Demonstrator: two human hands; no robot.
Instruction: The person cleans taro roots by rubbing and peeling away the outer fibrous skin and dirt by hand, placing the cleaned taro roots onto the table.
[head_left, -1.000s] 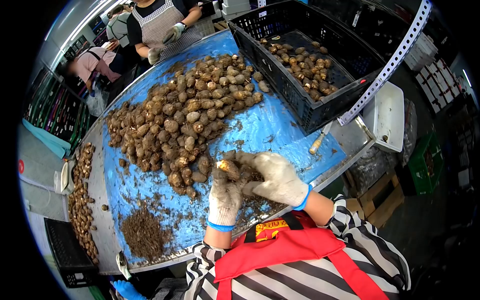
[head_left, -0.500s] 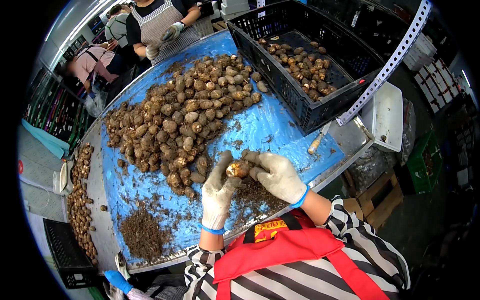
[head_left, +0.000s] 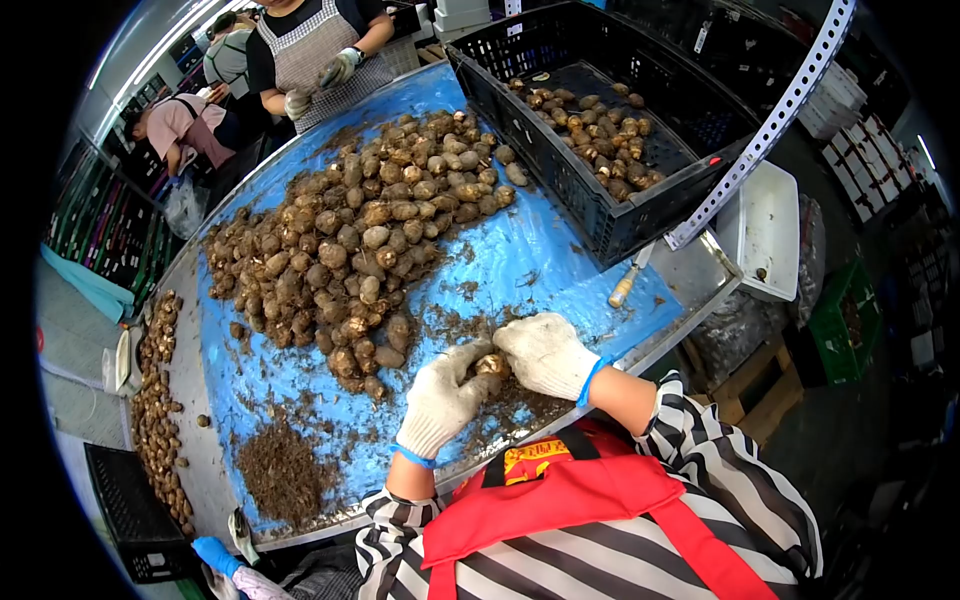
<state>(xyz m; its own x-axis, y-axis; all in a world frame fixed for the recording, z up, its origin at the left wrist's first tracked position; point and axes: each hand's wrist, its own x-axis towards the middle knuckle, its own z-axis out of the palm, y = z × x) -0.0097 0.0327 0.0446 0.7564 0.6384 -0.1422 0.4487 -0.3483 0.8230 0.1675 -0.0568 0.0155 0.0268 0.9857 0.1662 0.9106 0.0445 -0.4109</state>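
Observation:
A small taro corm (head_left: 491, 366), brown with a pale patch, sits between my two gloved hands above the near edge of the blue sheet. My left hand (head_left: 443, 398), in a white knit glove, is closed around its left side. Against its upper right side, my right hand (head_left: 548, 356) has its fingers curled; the glove hides their tips. Beyond my hands lies a large heap of taro corms (head_left: 350, 230) with soil and root hairs. Fibrous trimmings and dirt are scattered beneath my hands.
A black crate (head_left: 610, 215) holding several taros stands at the far right. A wooden-handled knife (head_left: 622, 288) lies near it. Dark root debris (head_left: 285, 470) is piled at front left. More taros (head_left: 155, 400) line the left side. Across the table stands a co-worker (head_left: 320, 60) wearing gloves.
Both hands have drawn closer together around the taro, and its exposed part is smaller. My right hand has turned, its fingers now curling over the taro.

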